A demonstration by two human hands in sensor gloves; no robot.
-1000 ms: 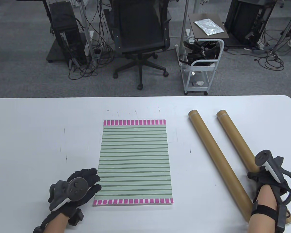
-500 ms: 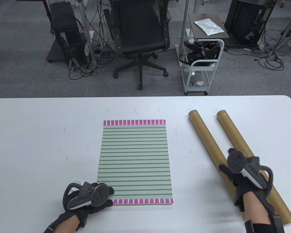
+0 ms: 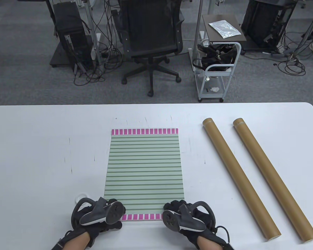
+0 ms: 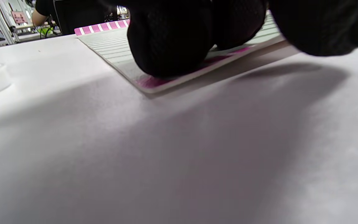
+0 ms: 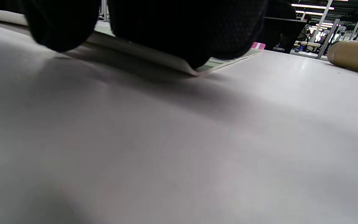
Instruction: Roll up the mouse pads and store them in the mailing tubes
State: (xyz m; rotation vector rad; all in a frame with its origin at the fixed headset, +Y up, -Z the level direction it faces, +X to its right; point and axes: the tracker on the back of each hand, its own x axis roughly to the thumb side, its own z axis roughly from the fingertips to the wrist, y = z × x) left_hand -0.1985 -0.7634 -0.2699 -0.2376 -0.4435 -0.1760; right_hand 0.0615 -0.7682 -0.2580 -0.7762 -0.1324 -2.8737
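Both hands sit on the near edge of the striped mouse pad (image 3: 144, 172): left hand (image 3: 100, 217) on its near-left corner, right hand (image 3: 185, 217) on its near-right corner, fingertips (image 4: 169, 46) pressing the pink border. Grip unclear. Pad flat on the bench (image 3: 41, 156); two mailing tubes (image 3: 238, 177) lie well right, untouched.

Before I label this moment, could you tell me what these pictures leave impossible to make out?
- Left hand grip on the mouse pad: trackers hide it in the table view; fingertips show only on top in the left wrist view.
- Right hand: right wrist view dark and blurred.
- Mailing tubes: whether the near ends are capped is too small to tell.
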